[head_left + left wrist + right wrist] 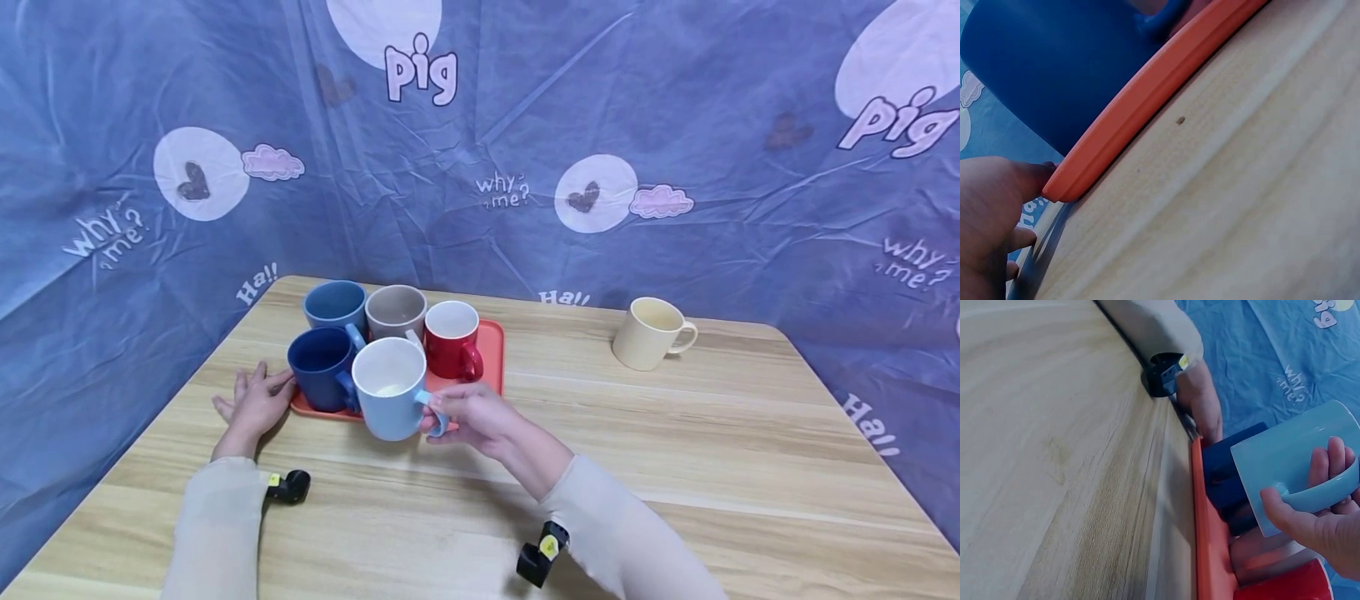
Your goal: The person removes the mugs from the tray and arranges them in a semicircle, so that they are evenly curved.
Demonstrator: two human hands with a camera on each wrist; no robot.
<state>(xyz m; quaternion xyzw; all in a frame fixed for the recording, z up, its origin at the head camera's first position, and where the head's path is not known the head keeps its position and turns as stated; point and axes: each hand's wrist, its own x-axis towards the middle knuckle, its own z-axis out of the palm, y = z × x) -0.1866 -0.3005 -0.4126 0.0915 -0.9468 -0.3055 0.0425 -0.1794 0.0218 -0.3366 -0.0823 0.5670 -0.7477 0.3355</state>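
My right hand (476, 421) grips a light blue mug (392, 398) by its handle, above the front edge of an orange-red tray (491, 350). In the right wrist view, the fingers pass through the handle of the light blue mug (1297, 462) and the thumb lies along it. My left hand (258, 404) touches the tray's left front corner, fingers spread and mostly straight. The left wrist view has that hand (991, 212) right at the corner of the tray rim (1141, 100). On the tray a dark blue mug (318, 371) stands nearest the left hand.
Also on the tray are a medium blue mug (333, 304), a grey-brown mug (395, 310) and a red mug (450, 342) along the back. A cream mug (647, 335) stands apart on the wooden table (675, 442), toward the back right. Patterned blue cloth (480, 150) hangs behind the table.
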